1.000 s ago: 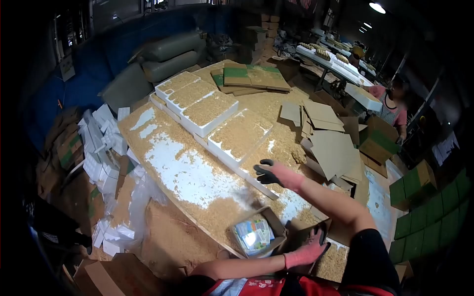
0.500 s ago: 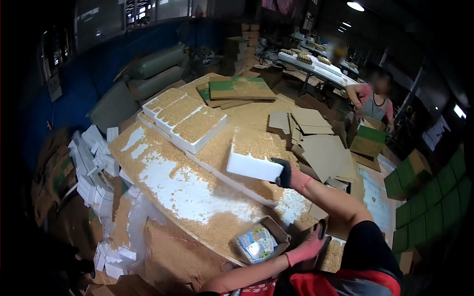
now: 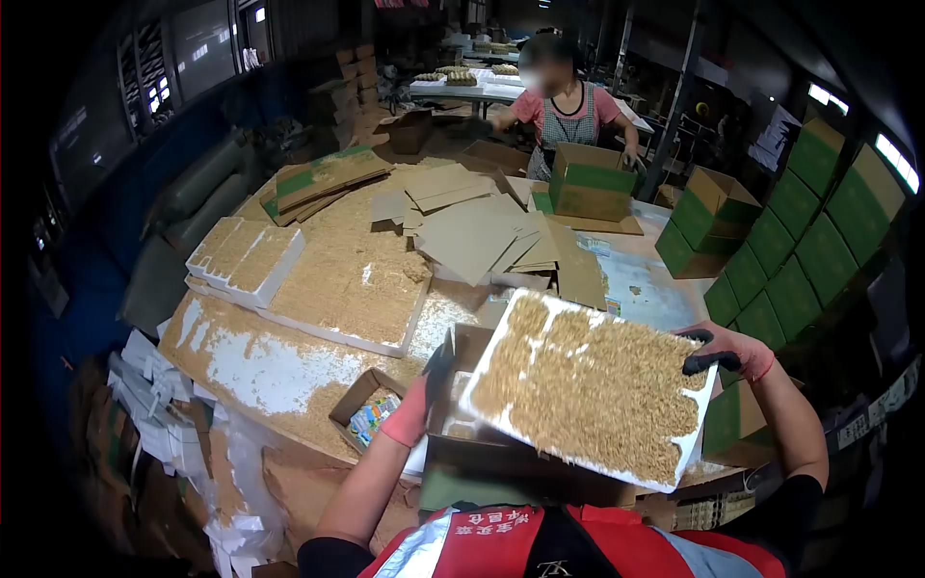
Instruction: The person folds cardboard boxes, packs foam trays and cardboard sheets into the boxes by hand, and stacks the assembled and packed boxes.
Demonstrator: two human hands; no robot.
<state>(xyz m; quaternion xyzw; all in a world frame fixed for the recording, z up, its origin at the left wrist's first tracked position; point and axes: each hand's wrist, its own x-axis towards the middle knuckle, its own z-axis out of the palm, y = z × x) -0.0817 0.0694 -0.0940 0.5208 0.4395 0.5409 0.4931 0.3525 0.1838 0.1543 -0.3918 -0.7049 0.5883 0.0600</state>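
My right hand [image 3: 727,353], in a pink glove with dark fingertips, grips the right edge of a white foam tray [image 3: 474,393] covered in loose tan husks. The tray is tilted above an open cardboard box [image 3: 472,462] and hides much of it. My left hand [image 3: 420,400], gloved the same way, holds the box's left flap. White foam shows inside the box. A smaller open carton [image 3: 358,393] with colourful printed packets [image 3: 374,418] stands left of my left hand.
Another husk-filled foam tray [image 3: 279,265] lies on the husk-strewn table [image 3: 260,347]. Flat cardboard sheets [image 3: 472,231] are piled further back. A co-worker [image 3: 568,111] stands across the table by a green-and-brown box [image 3: 593,183]. Green boxes [image 3: 790,255] are stacked at right.
My right hand has brought the foam tray from over the table to above the open box. My left hand is now at the box's left flap. The view has turned right.
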